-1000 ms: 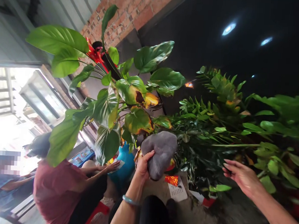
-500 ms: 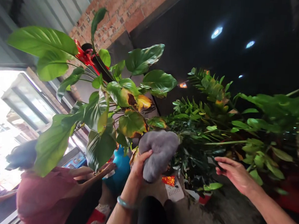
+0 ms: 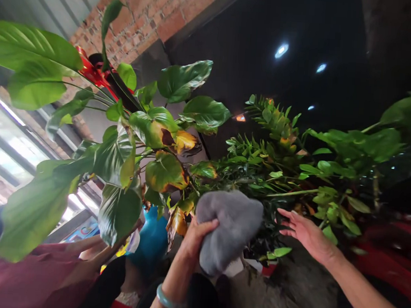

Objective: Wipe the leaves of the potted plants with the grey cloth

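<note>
- A grey cloth (image 3: 230, 230) is seen at the lower centre of the frame. It is bunched and gripped by the left hand (image 3: 194, 237), whose fingers (image 3: 208, 225) are closed over its left edge.
- A teal bracelet (image 3: 167, 300) is worn on that wrist.
- The right hand (image 3: 305, 232) is held open just right of the cloth. Its fingers are spread wide and hold nothing, and the fingertips are at the leaves of the fine-leaved plant (image 3: 270, 172).
- The cloth is held just below the yellowed leaves of the large-leaved plant (image 3: 122, 153), which fills the left half of the frame (a red ribbon (image 3: 92, 70) is seen near its top).
- A blue pot (image 3: 151, 243) is seen left of the cloth, partly hidden by leaves; what is in it cannot be told.
- Another person's arm (image 3: 91, 261) is stretched from the lower left towards that pot.
</note>
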`<state>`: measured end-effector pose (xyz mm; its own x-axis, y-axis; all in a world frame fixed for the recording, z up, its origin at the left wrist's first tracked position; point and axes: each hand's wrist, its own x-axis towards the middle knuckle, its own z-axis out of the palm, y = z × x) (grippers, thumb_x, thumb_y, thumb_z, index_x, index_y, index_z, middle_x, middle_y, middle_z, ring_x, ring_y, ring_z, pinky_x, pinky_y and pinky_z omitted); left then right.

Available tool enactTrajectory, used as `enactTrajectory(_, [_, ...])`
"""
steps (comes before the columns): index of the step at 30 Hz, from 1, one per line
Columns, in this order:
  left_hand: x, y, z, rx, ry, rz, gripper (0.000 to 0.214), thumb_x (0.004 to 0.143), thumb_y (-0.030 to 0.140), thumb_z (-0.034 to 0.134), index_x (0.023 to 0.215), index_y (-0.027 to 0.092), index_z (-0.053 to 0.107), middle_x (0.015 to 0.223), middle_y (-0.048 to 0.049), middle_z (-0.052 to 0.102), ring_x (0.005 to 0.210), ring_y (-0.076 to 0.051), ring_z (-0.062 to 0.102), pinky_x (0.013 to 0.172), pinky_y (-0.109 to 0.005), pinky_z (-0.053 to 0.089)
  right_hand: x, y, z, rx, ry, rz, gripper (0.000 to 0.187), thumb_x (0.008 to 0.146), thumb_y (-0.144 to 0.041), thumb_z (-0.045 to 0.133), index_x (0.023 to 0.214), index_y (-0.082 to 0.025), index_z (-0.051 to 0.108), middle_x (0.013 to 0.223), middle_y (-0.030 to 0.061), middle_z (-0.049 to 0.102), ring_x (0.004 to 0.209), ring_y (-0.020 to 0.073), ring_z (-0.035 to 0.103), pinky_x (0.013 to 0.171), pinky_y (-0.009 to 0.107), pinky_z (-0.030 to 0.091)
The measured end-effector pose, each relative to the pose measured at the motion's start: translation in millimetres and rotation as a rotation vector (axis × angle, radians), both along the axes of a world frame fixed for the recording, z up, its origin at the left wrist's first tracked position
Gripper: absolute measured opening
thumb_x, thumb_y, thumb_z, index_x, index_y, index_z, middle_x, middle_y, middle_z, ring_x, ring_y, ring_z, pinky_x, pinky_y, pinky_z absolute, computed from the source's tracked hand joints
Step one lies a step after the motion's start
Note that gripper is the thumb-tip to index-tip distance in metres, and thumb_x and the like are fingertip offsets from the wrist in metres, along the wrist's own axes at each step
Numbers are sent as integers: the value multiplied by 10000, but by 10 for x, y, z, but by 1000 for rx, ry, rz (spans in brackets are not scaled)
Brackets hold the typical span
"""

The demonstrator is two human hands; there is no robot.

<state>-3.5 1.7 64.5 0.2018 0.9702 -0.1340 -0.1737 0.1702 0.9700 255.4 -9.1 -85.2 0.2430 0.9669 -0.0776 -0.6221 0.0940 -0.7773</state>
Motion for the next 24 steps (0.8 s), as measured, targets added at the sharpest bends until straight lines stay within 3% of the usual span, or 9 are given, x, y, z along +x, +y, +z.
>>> enactTrajectory(2, [97,178,127,46,-37,141,501,433,242,849,909,149,724,785,-57,760,757,-256,699,722,-350,546,3,9,-4,1,15,14,284,752,-453,654,869,-221,770,1166,156,714,874,292,665,691,431,552])
enactTrajectory(5, [251,257,-44,17,-1,209,424,383,224,844,783,155,723,728,-43,752,665,-210,670,647,-302,526,8,8,-2,8,52,20,260,771,-457,637,850,-238,752,1177,137,711,940,307,669,711,432,551])
enactTrajectory(8, [313,77,-426,-125,119,-29,415,353,237,844,737,124,736,671,-68,739,619,-219,655,622,-308,505,32,-25,21,-29,49,37,229,760,-444,659,835,-247,750,1217,110,700,946,299,664,704,417,552])
enactTrajectory(10, [293,-71,-571,-165,165,-229,427,376,254,843,771,120,751,688,-77,745,657,-244,672,663,-325,510,52,-56,53,-48,32,77,243,756,-455,665,867,-260,757,1219,90,702,934,283,655,699,399,548])
enactTrajectory(13, [265,-99,-425,-95,174,-312,427,416,264,847,813,139,753,725,-71,754,705,-265,692,697,-341,524,63,-76,111,-24,16,139,297,767,-491,642,890,-245,755,1131,96,732,917,265,644,690,371,530])
enactTrajectory(17, [473,238,126,46,68,-41,418,454,252,817,846,142,724,713,-52,750,654,-253,695,636,-340,552,36,-36,168,-25,-8,127,405,792,-543,586,899,-184,740,1061,148,729,874,258,637,658,360,510])
enactTrajectory(19, [663,384,263,92,10,77,375,495,198,779,861,161,707,719,-19,752,636,-217,692,618,-302,552,15,-16,189,-25,-9,119,440,794,-569,567,913,-179,732,1027,148,728,872,256,639,654,357,505])
enactTrajectory(21, [820,417,188,54,11,60,310,539,190,758,843,169,703,705,-9,749,610,-195,684,598,-280,541,-5,-9,211,-22,-4,118,471,783,-599,559,909,-178,728,965,138,733,858,258,645,648,358,502])
enactTrajectory(24, [864,273,-226,-110,155,-170,309,513,271,811,777,139,720,649,-57,739,578,-233,676,579,-322,532,-19,-32,244,-10,12,116,491,753,-636,562,881,-190,724,885,109,743,841,269,659,674,378,503])
